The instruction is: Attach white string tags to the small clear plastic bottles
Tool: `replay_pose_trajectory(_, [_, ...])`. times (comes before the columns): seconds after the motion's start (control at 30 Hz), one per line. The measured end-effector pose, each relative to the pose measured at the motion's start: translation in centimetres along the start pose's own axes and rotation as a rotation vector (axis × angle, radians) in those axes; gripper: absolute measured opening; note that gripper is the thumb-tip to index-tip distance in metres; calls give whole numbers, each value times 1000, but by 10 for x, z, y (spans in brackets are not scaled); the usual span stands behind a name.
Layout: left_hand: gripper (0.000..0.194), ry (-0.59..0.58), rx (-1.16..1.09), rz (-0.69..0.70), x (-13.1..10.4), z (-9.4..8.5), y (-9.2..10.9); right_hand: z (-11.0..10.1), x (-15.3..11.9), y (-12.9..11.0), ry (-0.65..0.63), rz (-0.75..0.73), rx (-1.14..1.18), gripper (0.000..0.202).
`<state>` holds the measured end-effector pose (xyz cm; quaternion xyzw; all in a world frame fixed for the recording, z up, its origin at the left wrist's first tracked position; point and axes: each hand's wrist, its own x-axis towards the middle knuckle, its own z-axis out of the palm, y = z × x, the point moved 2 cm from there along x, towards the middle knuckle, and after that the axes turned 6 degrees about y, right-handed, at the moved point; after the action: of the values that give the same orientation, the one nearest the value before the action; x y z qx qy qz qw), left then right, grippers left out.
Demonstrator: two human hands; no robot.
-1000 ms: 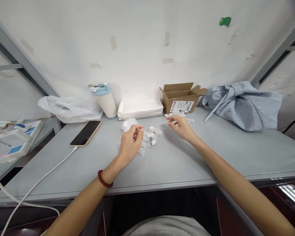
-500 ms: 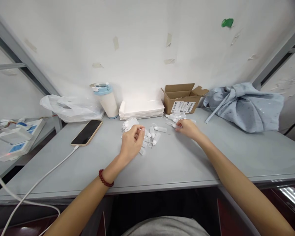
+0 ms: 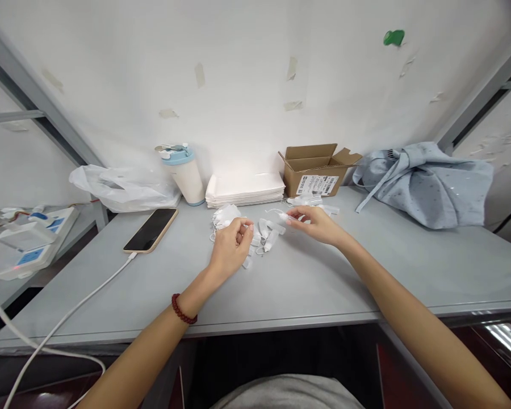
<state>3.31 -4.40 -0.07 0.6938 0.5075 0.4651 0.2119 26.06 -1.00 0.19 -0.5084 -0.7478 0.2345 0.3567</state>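
Observation:
My right hand [image 3: 313, 223] pinches a small translucent bottle [image 3: 286, 217] with a thin white loop at its left end, held above the grey table [image 3: 323, 278]. My left hand [image 3: 232, 241], a red bead bracelet at its wrist, has its fingers curled together; what they hold, if anything, is too small to make out. Several small clear bottles [image 3: 271, 240] with white caps lie between my hands. Behind my left hand is a bunch of white tags [image 3: 226, 213]. More clear bottles [image 3: 305, 200] lie in front of the cardboard box.
Along the wall stand a white plastic bag [image 3: 123, 187], a cup with a blue lid [image 3: 187, 177], a stack of white sheets [image 3: 244, 190], an open cardboard box [image 3: 317, 176] and a blue cloth bag [image 3: 434, 187]. A phone [image 3: 151, 230] with a charging cable lies at left.
My right hand has moved left from the bottles near the box, carrying one bottle with its loop towards my left hand. My left hand has barely moved.

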Motion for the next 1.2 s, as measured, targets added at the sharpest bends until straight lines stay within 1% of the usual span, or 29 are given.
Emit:
replay_pose_trajectory(0.23, [26, -87, 56, 19, 1, 3, -5, 4, -5, -11, -140, 11, 227, 33])
replay_pose_trajectory(0.33, [29, -135, 81, 42, 1, 5, -5, 5, -6, -17, -174, 17, 291, 32])
replay_pose_trajectory(0.5, [27, -220, 101, 89, -1, 7, -4, 5, -9, -26, -150, 47, 309, 27])
replay_pose_trajectory(0.7, [28, -274, 62, 115, -2, 8, -1, 5, -9, -25, -124, 77, 382, 22])
replay_pose_trajectory(0.77, [28, -287, 11, 84, -2, 8, 0, 5, -9, -26, -135, 77, 389, 22])
replay_pose_trajectory(1.0, [28, -330, -276, -128, 1, 5, 2, 9, -12, -33, -152, 46, 424, 21])
replay_pose_trajectory(1.1, [29, -342, -362, -181, 2, 5, 2, 11, -12, -33, -157, 34, 427, 22])
replay_pose_trajectory(1.2, [30, -354, -385, -206, 3, 4, 2, 12, -12, -32, -162, 28, 430, 23])
